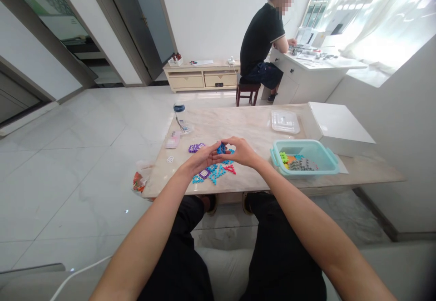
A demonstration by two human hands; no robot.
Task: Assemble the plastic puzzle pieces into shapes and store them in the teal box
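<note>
Between my two hands, above the marble-look table (252, 123), is a small blue plastic building piece (221, 148). My left hand (206, 155) grips it from the left with thumb and fingers. From the right, my right hand (240, 150) pinches the same piece; its fingertips partly cover it. Below my hands lie flat toothed pieces: light-blue triangles (213, 176), a purple piece with a white centre (204, 173) and a red triangle (230, 169). Just left of my left hand sits a group of purple pieces (196, 147).
A turquoise bin (329, 168) holding several coloured pieces stands right, with a clear lid (285, 122) behind it and a white box (344, 121) beyond. At the left are a cup with a blue lid (180, 112) and pink cards (173, 141). A person (260, 42) sits at a far desk.
</note>
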